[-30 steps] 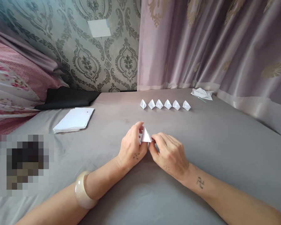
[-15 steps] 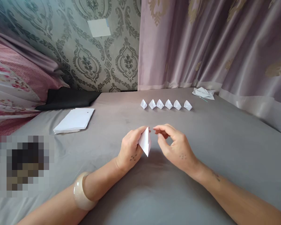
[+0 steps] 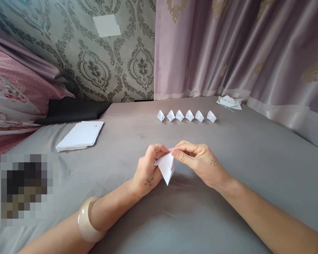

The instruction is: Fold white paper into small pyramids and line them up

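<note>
A small piece of folded white paper (image 3: 165, 167) is held up between both hands, its pointed end hanging down. My left hand (image 3: 149, 171) is closed on its left side, thumb and fingers near the upper edge. With thumb and fingertips, my right hand (image 3: 198, 160) pinches the upper right corner. The fingers behind the paper are partly hidden. Beyond the hands, several folded white paper shapes (image 3: 189, 115) stand in a row on the grey sheet (image 3: 243, 155).
A stack of white paper (image 3: 81, 135) lies at the left, in front of a black cloth (image 3: 71, 110). More folded white paper (image 3: 230, 102) lies at the far right by the purple curtain (image 3: 201, 49). Patterned wallpaper (image 3: 95, 67) rises behind.
My right hand, earlier apart from the folded paper, has moved left and taken hold of its upper corner. The paper has tilted and shows more of its face.
</note>
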### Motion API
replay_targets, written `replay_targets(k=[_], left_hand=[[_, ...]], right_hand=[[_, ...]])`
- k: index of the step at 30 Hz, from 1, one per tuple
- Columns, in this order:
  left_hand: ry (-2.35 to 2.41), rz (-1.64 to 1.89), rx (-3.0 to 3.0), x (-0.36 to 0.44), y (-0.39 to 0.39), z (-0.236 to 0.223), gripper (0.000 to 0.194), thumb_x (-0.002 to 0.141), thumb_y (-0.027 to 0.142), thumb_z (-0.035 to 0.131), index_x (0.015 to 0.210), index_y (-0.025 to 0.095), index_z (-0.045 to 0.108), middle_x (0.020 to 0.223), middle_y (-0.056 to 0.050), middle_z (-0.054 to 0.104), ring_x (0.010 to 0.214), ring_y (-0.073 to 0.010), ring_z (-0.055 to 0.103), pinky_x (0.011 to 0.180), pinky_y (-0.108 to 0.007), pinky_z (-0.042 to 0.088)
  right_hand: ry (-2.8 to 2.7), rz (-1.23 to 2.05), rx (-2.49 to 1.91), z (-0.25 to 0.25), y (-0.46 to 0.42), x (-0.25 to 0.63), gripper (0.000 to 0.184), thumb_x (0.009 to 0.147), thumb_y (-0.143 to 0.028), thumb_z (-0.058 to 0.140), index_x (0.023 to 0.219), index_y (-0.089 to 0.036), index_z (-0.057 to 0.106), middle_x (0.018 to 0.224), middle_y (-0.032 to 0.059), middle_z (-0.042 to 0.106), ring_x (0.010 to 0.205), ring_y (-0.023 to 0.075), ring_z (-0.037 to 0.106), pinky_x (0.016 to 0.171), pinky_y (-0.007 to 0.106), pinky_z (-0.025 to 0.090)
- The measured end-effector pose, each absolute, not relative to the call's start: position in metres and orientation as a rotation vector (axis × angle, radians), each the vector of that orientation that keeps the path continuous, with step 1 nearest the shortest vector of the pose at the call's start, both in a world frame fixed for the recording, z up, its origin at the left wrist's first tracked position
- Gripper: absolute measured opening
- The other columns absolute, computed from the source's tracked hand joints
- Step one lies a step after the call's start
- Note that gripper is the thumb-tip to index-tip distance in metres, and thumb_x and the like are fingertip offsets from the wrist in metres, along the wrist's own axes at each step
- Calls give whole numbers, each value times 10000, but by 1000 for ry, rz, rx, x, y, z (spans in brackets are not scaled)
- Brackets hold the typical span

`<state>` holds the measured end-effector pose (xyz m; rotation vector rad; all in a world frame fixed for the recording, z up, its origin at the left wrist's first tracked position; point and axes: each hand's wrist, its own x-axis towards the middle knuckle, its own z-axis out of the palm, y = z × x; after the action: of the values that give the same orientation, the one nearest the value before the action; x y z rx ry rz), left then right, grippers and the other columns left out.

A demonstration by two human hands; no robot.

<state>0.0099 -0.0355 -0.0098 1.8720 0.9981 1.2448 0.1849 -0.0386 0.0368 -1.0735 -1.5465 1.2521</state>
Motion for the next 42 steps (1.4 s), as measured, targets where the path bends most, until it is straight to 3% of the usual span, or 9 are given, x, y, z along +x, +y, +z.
replay_targets(k=[3, 7, 15, 21, 24, 32, 42], left_hand=[[936, 1148, 1800, 12, -35, -6, 195, 879, 193, 541, 1044, 210, 437, 914, -49, 715, 734, -125, 643, 583, -191, 443], [977, 1198, 1881, 14, -31, -1, 192, 842, 150, 572, 1017, 203, 512, 966, -42, 696, 875, -144, 641, 770, -244, 487], [1170, 1228, 1936, 13, -31, -2, 114, 846, 146, 527, 914, 210, 593, 851, -2, 705, 775, -129, 653, 694, -221, 481], [908, 1182, 1734, 13, -26, -4, 194, 850, 178, 580, 1037, 204, 625, 943, -30, 704, 831, -147, 644, 733, -243, 498], [827, 1031, 1584, 13, -21, -1, 151, 836, 182, 601, 960, 180, 688, 875, -33, 708, 801, -147, 640, 724, -246, 499], [927, 1140, 1252, 14, -12, 0, 115, 770, 192, 672, 873, 170, 719, 796, -3, 713, 720, -115, 627, 705, -238, 524], [794, 985, 1051, 7, -9, 0, 192, 732, 183, 674, 914, 149, 727, 880, -57, 737, 847, -195, 677, 865, -374, 532]], right_hand=[[-1554, 1226, -1125, 38, -36, 188, 214, 819, -415, 644, 735, -235, 722, 782, -3, 599, 765, 142, 556, 749, 308, 451], [-1478, 1215, -1183, 36, -30, 193, 248, 782, -405, 675, 630, -209, 665, 728, -16, 555, 700, 123, 520, 711, 294, 429], [-1382, 1426, -1254, 32, -28, 195, 326, 779, -526, 640, 837, -225, 750, 829, 24, 661, 823, 165, 551, 735, 309, 432], [-1361, 1434, -1273, 30, -24, 198, 294, 738, -479, 694, 694, -191, 733, 662, 2, 633, 661, 124, 503, 676, 294, 409], [-1357, 1443, -1317, 28, -21, 201, 274, 746, -455, 701, 694, -187, 728, 660, -1, 632, 641, 111, 498, 668, 283, 408], [-1131, 1734, -1348, 24, -20, 200, 331, 789, -504, 675, 847, -186, 746, 964, 78, 709, 779, 140, 641, 640, 243, 507], [-1152, 1724, -1392, 21, -16, 205, 251, 733, -377, 764, 847, -154, 758, 738, 51, 709, 669, 97, 632, 589, 181, 497]])
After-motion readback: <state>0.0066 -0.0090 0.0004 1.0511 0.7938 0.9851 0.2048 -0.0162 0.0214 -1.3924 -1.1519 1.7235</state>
